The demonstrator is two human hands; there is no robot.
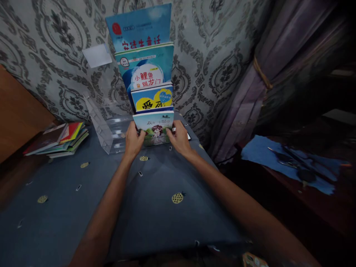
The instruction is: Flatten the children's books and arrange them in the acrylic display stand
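Both my hands grip a small picture book (pixel 157 133) with a pale blue-green cover and a drawn figure on it, one at each side edge. My left hand (pixel 134 140) is closed round its left edge, thumb on the cover. On the right edge my right hand (pixel 179 137) does the same. The book stands upright at the front of a clear plastic tiered rack (pixel 103 129). Behind it rise a blue-and-yellow book (pixel 152 99), a teal book (pixel 147 70) and a tall blue book (pixel 141 27), stepped upward. The rack's left part holds no books.
A loose stack of books (pixel 59 141) lies at the table's left. The table (pixel 155 218) has a dark blue pineapple-print cloth. Patterned wallpaper (pixel 211 55) stands behind. At right are a tied curtain (pixel 250 92) and a blue cloth (pixel 261 150) with dark items on it.
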